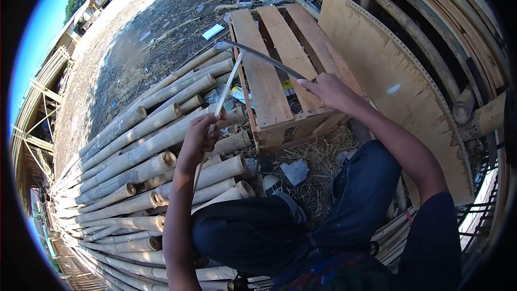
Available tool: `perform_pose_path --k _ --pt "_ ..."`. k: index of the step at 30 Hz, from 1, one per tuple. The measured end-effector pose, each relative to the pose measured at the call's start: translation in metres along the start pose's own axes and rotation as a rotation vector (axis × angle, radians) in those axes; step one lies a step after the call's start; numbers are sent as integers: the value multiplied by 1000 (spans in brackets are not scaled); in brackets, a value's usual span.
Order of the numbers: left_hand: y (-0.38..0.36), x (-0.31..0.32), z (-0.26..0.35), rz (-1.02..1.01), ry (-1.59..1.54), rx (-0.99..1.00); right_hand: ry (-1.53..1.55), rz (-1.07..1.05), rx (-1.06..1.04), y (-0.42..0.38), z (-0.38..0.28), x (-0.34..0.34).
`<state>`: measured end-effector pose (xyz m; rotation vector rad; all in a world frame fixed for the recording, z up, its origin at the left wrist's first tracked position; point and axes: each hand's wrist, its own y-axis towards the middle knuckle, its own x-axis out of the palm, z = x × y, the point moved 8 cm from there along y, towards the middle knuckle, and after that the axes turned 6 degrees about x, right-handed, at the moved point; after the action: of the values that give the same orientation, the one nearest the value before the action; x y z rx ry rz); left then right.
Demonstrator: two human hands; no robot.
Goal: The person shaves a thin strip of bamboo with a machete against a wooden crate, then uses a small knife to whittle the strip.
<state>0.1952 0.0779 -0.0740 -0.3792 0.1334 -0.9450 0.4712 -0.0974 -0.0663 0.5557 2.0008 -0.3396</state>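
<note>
No words, numbers, brand names or signs can be read anywhere in this view. A yellow wrapper [288,85] lying under the wooden pallet [267,83] may carry print (too small and blurred to make out). The scraps of paper [212,31] on the dirt ground [134,48] show no legible writing either.

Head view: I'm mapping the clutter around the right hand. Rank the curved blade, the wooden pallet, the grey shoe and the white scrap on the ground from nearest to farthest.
From the right hand:
1. Curved blade, held in it, reaching up-left.
2. Wooden pallet, directly beneath the hand.
3. Grey shoe, below, by the knee.
4. White scrap, up-left on the dirt beyond the pallet.
</note>
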Motion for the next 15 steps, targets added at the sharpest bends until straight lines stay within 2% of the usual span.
perform_pose_path --k 1,3,6,7,9,10,12,13,15 --pt "-1 0 0 1 2 3 1 4 -2 -1 -5 -5" --pt "-1 5 -6 17 61 -6 246 -127 319 -6 9 -9" --pt "3 12 -15 34 181 39 388 -139 397 -5 16 -2" --pt "5 15 -15 31 262 66 391 -138 396 -7 13 -4" --pt "9 17 -17 73 378 39 355 -273 385 -16 1 5" --pt "10 18 -12 87 512 101 358 -270 389 -17 -3 7" --pt "9 22 -4 107 677 172 113 -363 224 -19 -23 18" --pt "7 24 -2 105 675 170 112 -366 227 -22 -27 22" --pt "4 28 8 124 801 254 57 -330 72 -25 -47 28"
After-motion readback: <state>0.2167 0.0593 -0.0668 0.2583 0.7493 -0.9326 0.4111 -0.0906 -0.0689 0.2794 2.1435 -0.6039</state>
